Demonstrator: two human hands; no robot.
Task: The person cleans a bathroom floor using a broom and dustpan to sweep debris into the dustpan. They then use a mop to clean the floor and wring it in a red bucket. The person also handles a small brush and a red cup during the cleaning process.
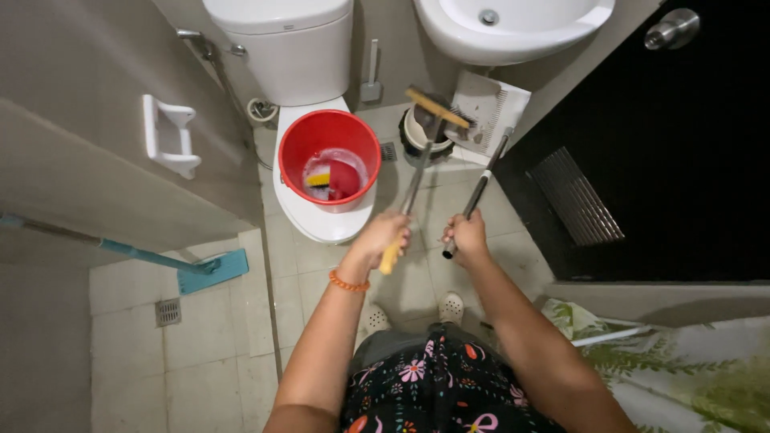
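The left hand [383,238] is gripping a yellow-handled broom [417,172], and the right hand [468,238] is clutching a black-and-silver dustpan handle [476,192], both reaching far toward the floor beneath the sink [513,36]. The red bucket [298,144] is sitting on the closed toilet [301,212]; judging by this, sweeping is only beginning.

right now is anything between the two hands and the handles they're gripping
No. The left hand is closed directly on the yellow-handled brush and the right hand on the black-and-silver pole; nothing lies between.

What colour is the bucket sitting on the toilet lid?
The bucket is bright red, clearest in the head view.
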